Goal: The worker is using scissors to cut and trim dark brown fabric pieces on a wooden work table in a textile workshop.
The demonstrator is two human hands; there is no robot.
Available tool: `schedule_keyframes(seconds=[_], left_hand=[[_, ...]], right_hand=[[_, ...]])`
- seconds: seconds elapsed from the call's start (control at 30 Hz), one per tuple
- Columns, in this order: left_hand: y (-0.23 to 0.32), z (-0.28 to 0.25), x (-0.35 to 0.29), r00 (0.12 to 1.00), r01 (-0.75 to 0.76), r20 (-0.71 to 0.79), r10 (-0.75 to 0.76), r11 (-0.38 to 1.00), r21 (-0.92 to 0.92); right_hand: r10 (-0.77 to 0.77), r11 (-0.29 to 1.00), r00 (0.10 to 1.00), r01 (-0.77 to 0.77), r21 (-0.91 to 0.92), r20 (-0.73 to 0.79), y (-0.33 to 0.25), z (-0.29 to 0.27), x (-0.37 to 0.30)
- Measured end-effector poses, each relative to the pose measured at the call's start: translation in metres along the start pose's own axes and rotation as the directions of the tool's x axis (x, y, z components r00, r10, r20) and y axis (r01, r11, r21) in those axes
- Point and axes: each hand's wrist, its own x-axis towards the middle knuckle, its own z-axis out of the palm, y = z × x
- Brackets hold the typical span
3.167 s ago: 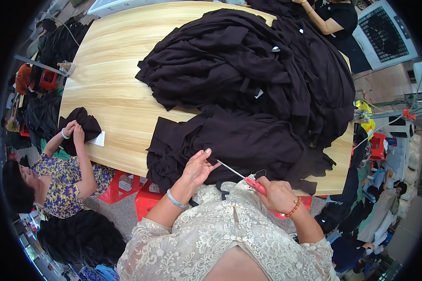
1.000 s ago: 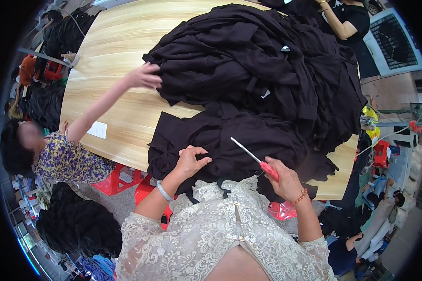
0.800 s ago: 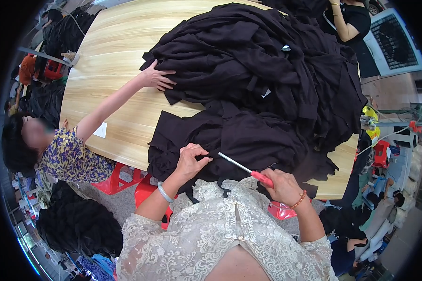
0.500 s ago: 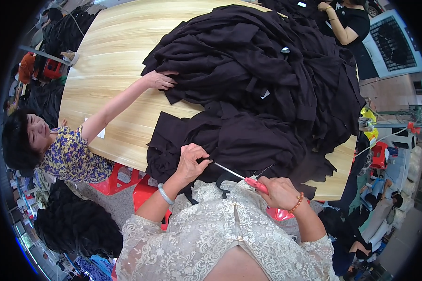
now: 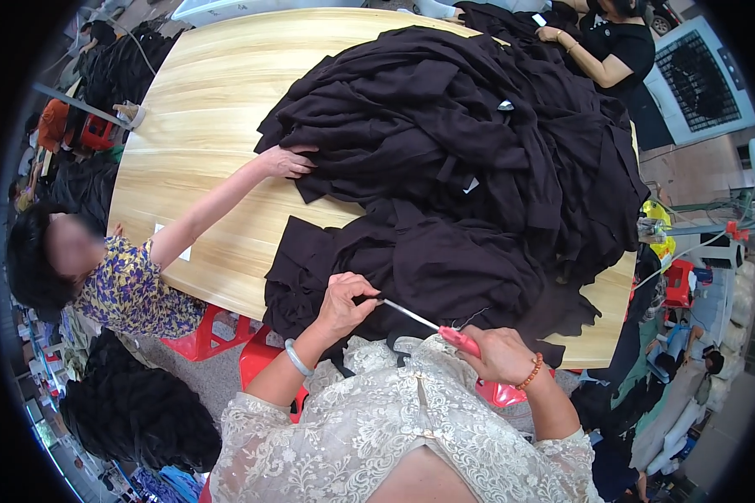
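Observation:
My left hand (image 5: 344,302) pinches the near edge of a black garment (image 5: 411,260) that lies on a light wooden table (image 5: 210,134). My right hand (image 5: 499,352) grips red-handled scissors (image 5: 432,323), whose slim metal blades point left and reach the spot that my left fingers hold. A large heap of black clothes (image 5: 461,134) covers the table beyond the garment.
A person in a floral top reaches from the left, their hand (image 5: 285,161) on the heap's edge. Another person in black (image 5: 612,50) works at the far right corner. Red plastic stools (image 5: 218,331) stand under the table. More black cloth (image 5: 134,411) lies on the floor at left.
My right hand has brought the scissors down and left until the tips meet my left fingers on the garment. The person at left has leaned in, their hand staying on the heap.

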Motion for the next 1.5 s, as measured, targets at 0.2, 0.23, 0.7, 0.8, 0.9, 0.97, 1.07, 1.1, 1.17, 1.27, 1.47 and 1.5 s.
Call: schedule_keyframes(seconds=[0.2, 0.23, 0.7, 0.8, 0.9, 0.97, 1.07, 1.1, 1.17, 1.27, 1.47, 1.5], left_hand=[[0.006, 0.008, 0.0, 0.992, -0.099, -0.097, 0.086, 0.985, -0.143], [0.009, 0.011, 0.001, 0.998, -0.058, -0.015, 0.056, 0.982, -0.182], [-0.052, -0.027, 0.041, 0.889, -0.111, -0.445, 0.105, 0.994, 0.012], [-0.084, -0.048, 0.074, 0.802, 0.14, -0.596, -0.021, 0.978, 0.154], [-0.067, -0.064, 0.132, 0.798, 0.065, -0.582, 0.157, 0.937, 0.343], [-0.06, -0.07, 0.165, 0.844, 0.139, -0.523, 0.116, 0.896, 0.422], [-0.079, -0.072, 0.2, 0.938, 0.3, -0.311, -0.153, 0.807, 0.509], [-0.093, -0.065, 0.203, 0.936, 0.324, -0.287, -0.202, 0.813, 0.483], [-0.109, -0.056, 0.202, 0.937, 0.317, -0.303, -0.172, 0.782, 0.537], [-0.114, -0.054, 0.2, 0.936, 0.308, -0.327, -0.128, 0.746, 0.591], [-0.127, -0.069, 0.2, 0.937, 0.334, -0.298, -0.185, 0.73, 0.596], [-0.125, -0.068, 0.196, 0.933, 0.351, -0.291, -0.213, 0.721, 0.598]], right_hand=[[-0.098, 0.954, 0.976, 0.148, 0.261, -0.194, 0.002, 0.004, 0.014], [-0.075, 0.925, 0.979, 0.14, 0.353, -0.189, 0.001, 0.004, 0.018], [0.052, 0.749, 0.997, 0.003, 0.662, -0.065, 0.026, 0.019, 0.068], [0.106, 0.733, 0.994, -0.055, 0.678, -0.034, 0.043, 0.033, 0.084], [0.122, 0.714, 0.992, -0.094, 0.693, 0.009, 0.049, 0.038, 0.093], [0.127, 0.72, 0.991, -0.122, 0.683, 0.044, 0.048, 0.037, 0.098], [0.12, 0.684, 0.989, -0.145, 0.715, 0.086, 0.05, 0.035, 0.099], [0.125, 0.691, 0.987, -0.158, 0.705, 0.1, 0.053, 0.036, 0.1], [0.138, 0.689, 0.985, -0.173, 0.703, 0.106, 0.055, 0.038, 0.1], [0.146, 0.671, 0.985, -0.171, 0.721, 0.097, 0.058, 0.04, 0.094], [0.138, 0.639, 0.984, -0.174, 0.749, 0.111, 0.056, 0.046, 0.094], [0.125, 0.625, 0.985, -0.172, 0.762, 0.12, 0.054, 0.049, 0.09]])
